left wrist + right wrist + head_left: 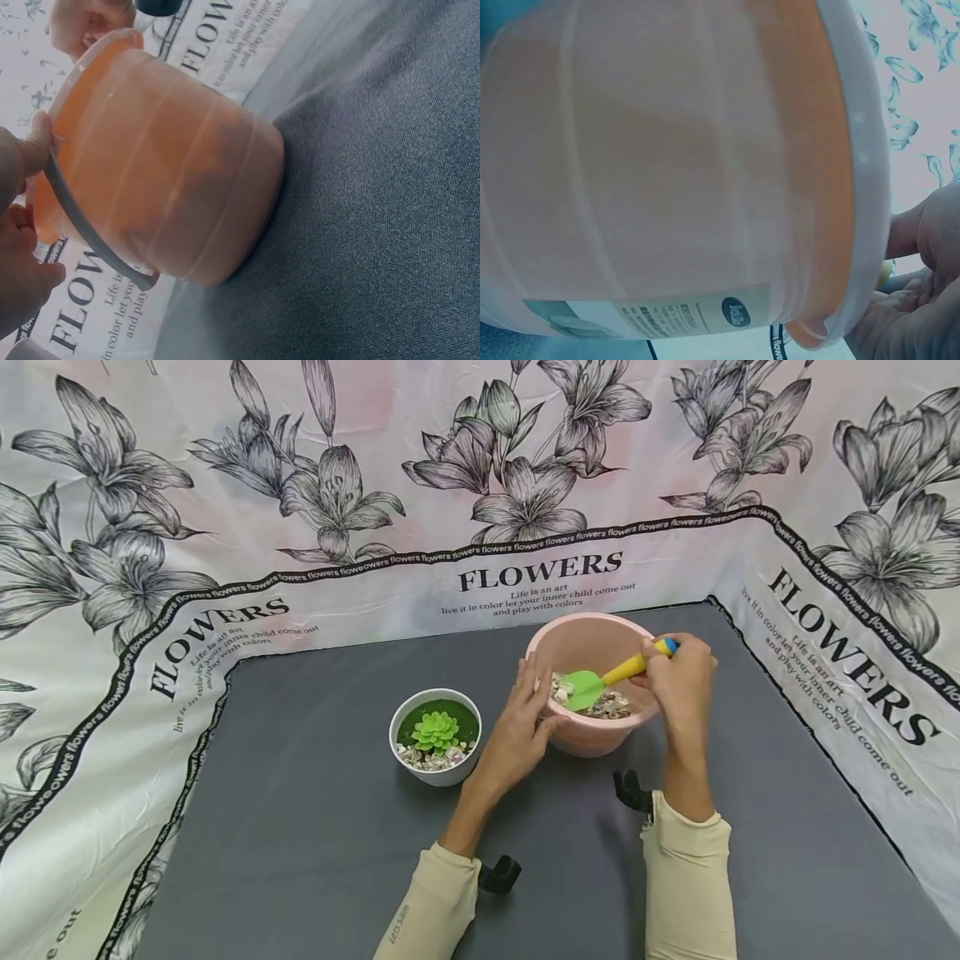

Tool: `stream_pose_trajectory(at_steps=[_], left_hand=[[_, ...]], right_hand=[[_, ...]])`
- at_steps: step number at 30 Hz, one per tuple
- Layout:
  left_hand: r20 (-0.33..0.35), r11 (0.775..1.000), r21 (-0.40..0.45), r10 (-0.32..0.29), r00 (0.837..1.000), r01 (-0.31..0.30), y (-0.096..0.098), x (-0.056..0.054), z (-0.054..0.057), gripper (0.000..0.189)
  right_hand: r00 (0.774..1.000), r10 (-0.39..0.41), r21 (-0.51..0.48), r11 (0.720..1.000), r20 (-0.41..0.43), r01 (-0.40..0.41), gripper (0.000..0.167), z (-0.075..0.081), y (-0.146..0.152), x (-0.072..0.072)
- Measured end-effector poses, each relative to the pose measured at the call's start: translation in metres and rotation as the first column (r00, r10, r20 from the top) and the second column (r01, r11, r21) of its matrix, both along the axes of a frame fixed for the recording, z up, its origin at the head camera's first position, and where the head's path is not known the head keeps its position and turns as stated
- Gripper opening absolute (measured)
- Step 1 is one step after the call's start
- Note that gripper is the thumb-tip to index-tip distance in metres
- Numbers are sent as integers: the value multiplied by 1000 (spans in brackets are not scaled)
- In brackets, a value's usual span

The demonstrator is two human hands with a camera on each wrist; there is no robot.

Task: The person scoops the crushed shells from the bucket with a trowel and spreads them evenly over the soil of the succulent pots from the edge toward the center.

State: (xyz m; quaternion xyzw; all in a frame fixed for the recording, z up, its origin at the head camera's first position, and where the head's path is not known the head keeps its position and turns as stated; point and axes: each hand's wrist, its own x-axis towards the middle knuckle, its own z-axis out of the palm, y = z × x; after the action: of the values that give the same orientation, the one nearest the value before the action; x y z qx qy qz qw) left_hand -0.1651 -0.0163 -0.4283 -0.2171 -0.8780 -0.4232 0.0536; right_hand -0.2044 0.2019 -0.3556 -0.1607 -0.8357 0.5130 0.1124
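Firstly, bucket: pink, upright on the grey table, toward the far edge and nearer the far right corner; pebbles lie in it.
Bucket handle: grey, hanging against the outer wall in the left wrist view.
Bucket label: on the outer wall in the right wrist view; a dark oval mark with pale lettering and several lines of small print, too blurred to read.
Shovel: green blade, yellow shaft, blue end; inside the bucket, tilted, blade down at the pebbles.
Right hand: clenched round the shovel's upper end, above the bucket's right rim.
Left hand: grasping the bucket's left rim, thumb toward the front.
Pot: white, upright, left of the bucket and apart from it, nearer the table's far edge than its near one; holds a green plant and pale stones.
Cloth: floral, along the table's far, left and right edges; reads "FLOWERS", "Life is an art", "live it in color let your inner child come out and play with colors"; black band repeats "flowers".
Left sleeve: cream; small lettering appears to read "LetsSlim".
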Motion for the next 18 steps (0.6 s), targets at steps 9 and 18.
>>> stream_pose_trajectory(at_steps=[9,18], left_hand=[[26,999,30,15,1000,-16,-2,-1,-1,83],[31,999,54,-8,999,6,1,-1,-3,84]], right_hand=[[995,-87,-281,957,-55,68,39,6,7,3],[968,-201,-561,824,-149,85,10,15,26,17]])
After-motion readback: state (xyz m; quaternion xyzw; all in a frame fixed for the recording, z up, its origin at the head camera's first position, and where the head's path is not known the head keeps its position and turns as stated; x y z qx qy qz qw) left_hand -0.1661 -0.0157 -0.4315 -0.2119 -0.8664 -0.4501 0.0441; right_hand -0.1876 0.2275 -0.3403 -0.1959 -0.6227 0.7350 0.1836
